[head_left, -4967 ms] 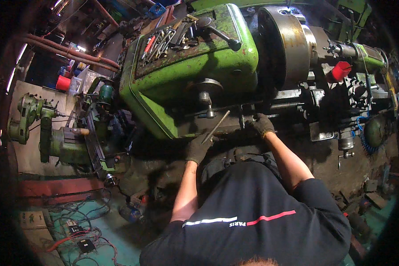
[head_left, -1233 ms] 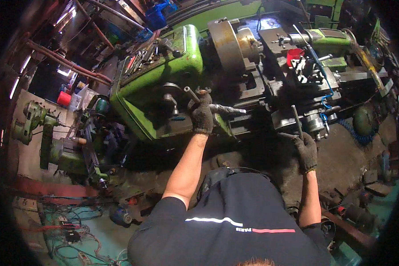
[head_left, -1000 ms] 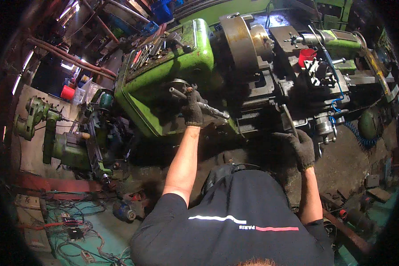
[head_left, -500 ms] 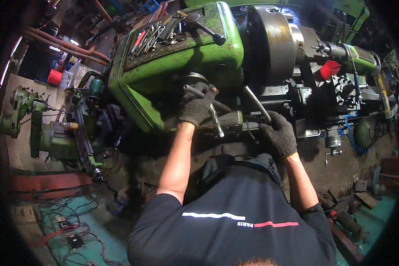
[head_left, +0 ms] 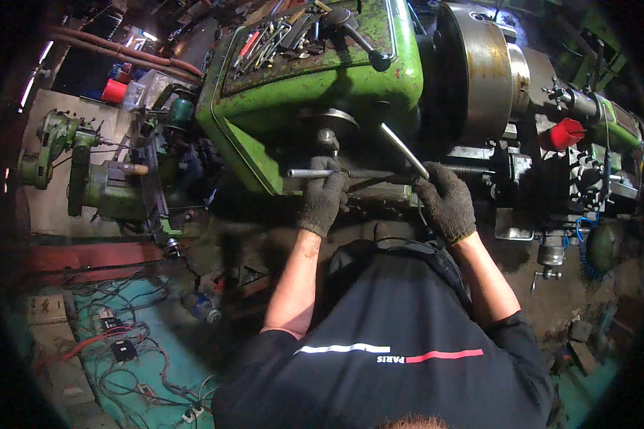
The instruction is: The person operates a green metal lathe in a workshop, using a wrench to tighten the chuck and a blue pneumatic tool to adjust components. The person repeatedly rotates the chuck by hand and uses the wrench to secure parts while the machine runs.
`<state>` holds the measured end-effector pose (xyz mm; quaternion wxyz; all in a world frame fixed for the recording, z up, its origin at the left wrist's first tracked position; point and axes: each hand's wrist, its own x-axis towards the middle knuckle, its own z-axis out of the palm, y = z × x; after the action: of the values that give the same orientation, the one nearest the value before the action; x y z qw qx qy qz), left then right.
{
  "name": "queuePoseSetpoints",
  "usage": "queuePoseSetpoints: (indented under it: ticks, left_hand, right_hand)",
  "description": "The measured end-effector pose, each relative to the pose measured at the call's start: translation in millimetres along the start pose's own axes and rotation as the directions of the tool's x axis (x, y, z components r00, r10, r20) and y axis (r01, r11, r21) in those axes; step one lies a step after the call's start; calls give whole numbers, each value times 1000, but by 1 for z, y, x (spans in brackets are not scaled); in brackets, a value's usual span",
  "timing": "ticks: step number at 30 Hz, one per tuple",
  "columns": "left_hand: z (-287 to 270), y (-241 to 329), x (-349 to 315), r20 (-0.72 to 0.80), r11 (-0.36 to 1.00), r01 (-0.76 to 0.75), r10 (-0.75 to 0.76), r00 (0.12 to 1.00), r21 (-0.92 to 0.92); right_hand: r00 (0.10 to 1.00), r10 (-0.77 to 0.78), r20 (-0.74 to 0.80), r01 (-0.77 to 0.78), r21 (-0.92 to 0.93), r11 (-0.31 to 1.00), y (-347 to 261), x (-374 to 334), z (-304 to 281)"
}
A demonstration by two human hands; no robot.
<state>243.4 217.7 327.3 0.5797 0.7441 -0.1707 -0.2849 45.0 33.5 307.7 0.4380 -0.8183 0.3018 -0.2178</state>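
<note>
A green lathe headstock (head_left: 393, 86) stands in front of me, with a large steel chuck (head_left: 483, 79) at its right. In a dark knit glove, my left hand (head_left: 324, 200) is closed around a metal handle bar (head_left: 304, 173) beneath the round hub (head_left: 329, 120) on the headstock's front. The bar lies nearly level, its left end sticking out past the glove. My right hand (head_left: 447, 204), gloved likewise, grips the lower end of a steel lever (head_left: 404, 151). That lever slants up and left toward the headstock.
Spanners and other hand tools (head_left: 275, 43) lie on the headstock top beside a ball-ended lever (head_left: 368, 46). A red cup (head_left: 565, 134) sits at the carriage on the right. Another green machine (head_left: 100, 179) stands to the left. Cables (head_left: 139, 350) tangle across the greenish floor.
The left handle bar has turned from a slant to nearly level, and my left hand has shifted with it. My right hand keeps its grip on the lever. The whole view has swung a little left.
</note>
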Motion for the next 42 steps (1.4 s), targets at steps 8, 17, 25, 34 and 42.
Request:
queuePoseSetpoints:
  ticks: [8, 17, 25, 34, 42]
  left_hand:
    - [28, -17, -18, -108, 779, -303, 426, 898, 549]
    - [52, 9, -31, -38, 658, -357, 505, 862, 663]
    - [48, -9, -27, -32, 641, -386, 539, 842, 664]
    - [39, 0, -35, -68, 682, -337, 494, 867, 649]
    - [39, 10, -34, -89, 754, -242, 368, 925, 611]
  right_hand:
    - [987, -155, 40, 141, 242, 960, -43, 7, -53]
    - [960, -247, 131, 235, 102, 967, -27, 9, -26]
    - [934, -356, -25, 354, 183, 917, -66, -1, -70]
    - [969, -245, -33, 244, 295, 924, -61, 1, -68]
    - [969, -217, 117, 216, 22, 976, -37, 5, -23]
